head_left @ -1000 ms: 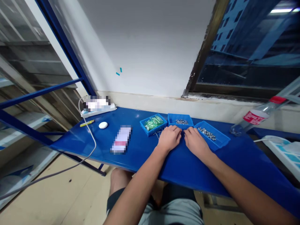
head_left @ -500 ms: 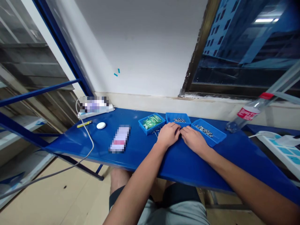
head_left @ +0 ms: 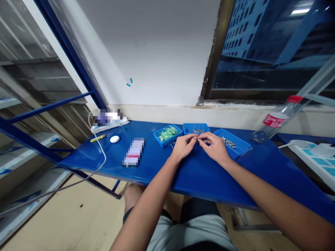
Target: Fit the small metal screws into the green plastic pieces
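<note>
My left hand [head_left: 184, 146] and my right hand [head_left: 214, 147] meet fingertip to fingertip over the blue table, just in front of the small blue trays. Both are closed in a pinch, and whatever sits between the fingers is too small to make out. Behind them stands the middle blue tray [head_left: 187, 129] with small metal pieces [head_left: 198, 131] in it. To the left, a blue tray [head_left: 162, 144] holds green and clear pieces [head_left: 168, 132]. The right blue tray [head_left: 242, 146], partly hidden by my right hand, contains metal parts [head_left: 228, 142]. Thin metal pieces [head_left: 172, 145] lie by my left hand.
A blurred-out phone [head_left: 134, 152], a white oval object [head_left: 114, 139] and a yellow cutter [head_left: 97, 138] lie on the left of the table [head_left: 157, 167]. A cable [head_left: 105, 157] hangs over its edge. A plastic bottle [head_left: 274, 120] leans at the back right, near a white power strip [head_left: 311, 164].
My hands have lifted slightly and their fingers have drawn up into a pinch, with thumbs and fingertips now together. The view has shifted a little.
</note>
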`<state>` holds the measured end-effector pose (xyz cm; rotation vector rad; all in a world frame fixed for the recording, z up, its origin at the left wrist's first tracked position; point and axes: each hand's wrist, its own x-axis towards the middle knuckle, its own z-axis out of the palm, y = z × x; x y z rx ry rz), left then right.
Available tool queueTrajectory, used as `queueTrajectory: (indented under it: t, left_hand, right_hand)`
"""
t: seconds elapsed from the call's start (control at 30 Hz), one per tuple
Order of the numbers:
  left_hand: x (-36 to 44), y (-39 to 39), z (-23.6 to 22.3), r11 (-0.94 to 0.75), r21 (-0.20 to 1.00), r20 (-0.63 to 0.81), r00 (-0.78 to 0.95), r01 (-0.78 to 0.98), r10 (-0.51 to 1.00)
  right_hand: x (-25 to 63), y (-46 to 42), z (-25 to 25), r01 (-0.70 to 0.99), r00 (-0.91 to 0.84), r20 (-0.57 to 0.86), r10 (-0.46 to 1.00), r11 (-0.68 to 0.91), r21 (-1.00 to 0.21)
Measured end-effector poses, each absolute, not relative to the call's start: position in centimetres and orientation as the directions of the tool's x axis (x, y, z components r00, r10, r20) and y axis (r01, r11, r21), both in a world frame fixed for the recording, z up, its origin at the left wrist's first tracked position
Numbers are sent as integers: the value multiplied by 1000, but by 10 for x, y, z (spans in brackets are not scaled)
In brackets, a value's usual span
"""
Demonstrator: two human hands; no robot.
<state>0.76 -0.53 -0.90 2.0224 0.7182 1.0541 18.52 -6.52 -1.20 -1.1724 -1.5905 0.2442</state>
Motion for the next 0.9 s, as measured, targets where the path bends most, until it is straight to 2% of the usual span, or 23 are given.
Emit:
queueTrajectory:
  t: [0.2,0.47,0.6,0.73,0.8,0.9]
  left_hand:
    - [9,1,-12,-531,845,449,455,64,769]
    - [6,-5,-10,-555,830,437,559,51,705]
    - [6,-10,-7,-595,802,471,558,50,683]
    - [4,-13,-3,-657,718,469,538,229,700]
    - [3,-13,-3,-626,742,424,556,240,715]
    - [3,-12,-6,-562,815,395,576,141,716]
  right_hand:
    - [191,-63,-20,472,107,492,864,391,-790]
    - [190,-55,-27,319,145,393,908,333,-887]
    - [189,-58,-21,405,121,388,914,311,-860]
    - [191,-63,-16,461,161,426,890,314,-830]
    - [193,-63,-16,466,162,435,886,321,-825]
    - [196,-61,-19,514,113,445,888,330,-791]
